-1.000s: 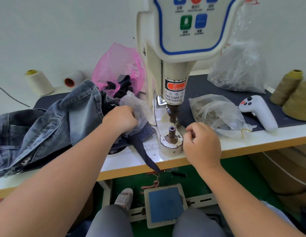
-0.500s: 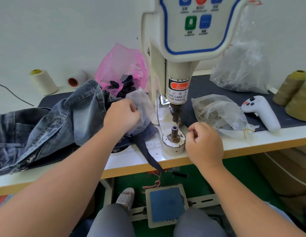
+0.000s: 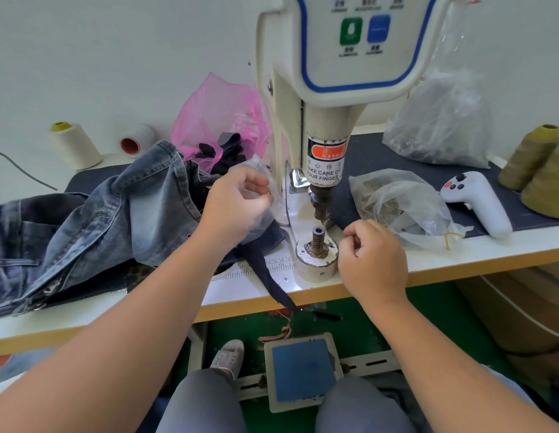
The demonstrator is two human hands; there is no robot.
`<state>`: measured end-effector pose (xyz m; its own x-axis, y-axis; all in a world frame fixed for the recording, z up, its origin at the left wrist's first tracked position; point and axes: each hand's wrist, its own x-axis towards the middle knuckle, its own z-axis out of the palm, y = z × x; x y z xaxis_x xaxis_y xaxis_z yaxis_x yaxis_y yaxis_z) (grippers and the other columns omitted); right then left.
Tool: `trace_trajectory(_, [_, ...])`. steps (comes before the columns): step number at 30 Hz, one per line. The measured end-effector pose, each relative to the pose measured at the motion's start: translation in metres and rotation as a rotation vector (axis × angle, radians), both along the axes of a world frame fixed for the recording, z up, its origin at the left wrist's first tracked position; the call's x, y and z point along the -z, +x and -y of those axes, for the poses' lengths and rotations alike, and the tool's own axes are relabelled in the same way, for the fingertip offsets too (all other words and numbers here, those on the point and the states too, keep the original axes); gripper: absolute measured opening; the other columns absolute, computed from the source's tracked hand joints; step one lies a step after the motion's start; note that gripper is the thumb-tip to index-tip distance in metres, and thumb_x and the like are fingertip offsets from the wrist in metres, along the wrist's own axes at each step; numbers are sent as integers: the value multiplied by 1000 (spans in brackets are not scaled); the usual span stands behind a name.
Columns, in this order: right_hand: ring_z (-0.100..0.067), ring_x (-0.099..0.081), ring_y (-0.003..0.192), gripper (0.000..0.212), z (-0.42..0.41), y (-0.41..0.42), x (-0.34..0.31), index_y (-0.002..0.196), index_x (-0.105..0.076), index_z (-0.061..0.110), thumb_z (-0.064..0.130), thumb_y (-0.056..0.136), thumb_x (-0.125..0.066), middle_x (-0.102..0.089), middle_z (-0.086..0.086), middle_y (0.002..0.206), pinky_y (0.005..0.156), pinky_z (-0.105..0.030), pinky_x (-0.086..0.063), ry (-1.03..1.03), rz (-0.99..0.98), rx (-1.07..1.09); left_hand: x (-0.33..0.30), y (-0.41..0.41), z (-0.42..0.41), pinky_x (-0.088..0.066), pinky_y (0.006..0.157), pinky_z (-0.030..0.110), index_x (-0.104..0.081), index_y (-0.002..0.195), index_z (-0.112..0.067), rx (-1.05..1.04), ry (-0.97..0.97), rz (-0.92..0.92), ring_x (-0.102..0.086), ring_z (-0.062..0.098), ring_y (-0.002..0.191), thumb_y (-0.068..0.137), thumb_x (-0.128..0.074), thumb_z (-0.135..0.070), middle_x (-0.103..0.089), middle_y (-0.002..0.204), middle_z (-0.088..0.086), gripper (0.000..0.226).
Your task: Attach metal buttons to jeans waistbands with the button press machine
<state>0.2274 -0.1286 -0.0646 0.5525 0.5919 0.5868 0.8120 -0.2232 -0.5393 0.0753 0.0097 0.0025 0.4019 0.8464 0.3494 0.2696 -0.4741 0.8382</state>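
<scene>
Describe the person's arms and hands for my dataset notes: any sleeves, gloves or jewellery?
Both forearms are bare to the frame edge, with no sleeves in view. The left hand and right hand wear no gloves. No watch or wristband shows. A small glint near the left fingers could be a ring; too small to tell.

Plain pale wall (image 3: 115, 57) stood behind white table (image 3: 490, 254) with wood-coloured front edge. Dark mat (image 3: 381, 157) lay on table top. Thin dark wire (image 3: 22, 170) ran down wall at left. Floor (image 3: 428, 323) under table was green. Brown cardboard box (image 3: 521, 307) sat under table at right (only part showed). Grey pedal with blue pad (image 3: 303, 370) rested on floor. Light was soft and even, no hard shadows.
</scene>
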Motion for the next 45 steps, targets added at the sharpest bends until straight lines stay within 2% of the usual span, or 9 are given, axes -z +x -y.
trace_trajectory(5, [-19, -48, 64, 12, 0, 0, 0, 75, -66, 6, -2, 82, -60, -59, -3, 69, 51, -19, -29, -17, -7, 5, -4, 3, 29, -53, 66, 15, -63, 87, -29, 130, -28, 55, -63, 12, 68, 85, -74, -5, -69, 78, -11, 26])
trace_trajectory(9, [-19, -48, 65, 12, 0, 0, -1, 75, -66, 6, -2, 82, -60, -60, -4, 70, 51, -19, -28, -17, -10, 2, 0, 3, 46, -58, 79, 25, -65, 92, -26, 184, -75, 65, -69, 21, 83, 88, -72, -6, -73, 86, -3, 21])
trace_trajectory(15, [-18, -48, 65, 12, 1, -2, -2, 75, -66, 7, -2, 82, -60, -60, -4, 70, 52, -17, -25, -15, -16, 3, 9, 0, 53, -58, 74, 19, -67, 100, -23, 194, -224, 109, -72, 6, 85, 93, -66, -10, -77, 93, -1, 15])
trace_trajectory(24, [-17, -47, 65, 12, 1, -2, -3, 76, -66, 7, -1, 83, -60, -58, -1, 71, 52, -17, -24, -27, -13, 9, 7, -4, 17, -45, 65, 6, -68, 90, -27, -71, 26, -81, -59, -3, 70, 93, -64, -12, -67, 83, -10, 16])
trace_trajectory(27, [-18, -47, 65, 13, 1, -2, -2, 74, -66, 7, -2, 82, -60, -58, -1, 70, 52, -18, -25, -26, -8, 11, 5, -9, -5, -43, 69, 12, -67, 90, -27, -148, 40, -159, -58, -1, 74, 93, -61, -13, -64, 80, -15, 15])
trace_trajectory(33, [-18, -47, 64, 13, 1, -1, -2, 74, -65, 7, -3, 82, -60, -59, -3, 69, 52, -18, -26, -22, -9, 11, 12, -13, -22, -39, 57, 2, -68, 90, -26, -150, -72, -156, -60, -7, 68, 92, -64, -11, -67, 84, -11, 16])
trace_trajectory(38, [-19, -50, 66, 13, 1, -1, -2, 77, -67, 6, -1, 83, -59, -60, -3, 72, 52, -21, -30, -30, -10, 2, 15, -13, -28, -36, 61, 10, -69, 94, -24, -193, -12, -316, -58, -1, 75, 92, -61, -14, -64, 83, -14, 13])
trace_trajectory(42, [-19, -50, 67, 12, 1, 0, -2, 77, -67, 6, 0, 84, -59, -61, -4, 72, 53, -20, -29, -37, -15, 9, 12, -9, -33, -52, 72, 31, -67, 94, -27, -223, 78, -594, -61, 18, 82, 92, -53, -16, -63, 96, -7, 18])
trace_trajectory(45, [-18, -49, 67, 12, 2, 0, -2, 78, -67, 7, 0, 84, -60, -60, -2, 72, 53, -17, -28, -42, -16, 9, 6, -7, -34, -55, 76, 37, -67, 94, -26, -195, 72, -757, -60, 21, 81, 90, -51, -15, -65, 98, 0, 20])
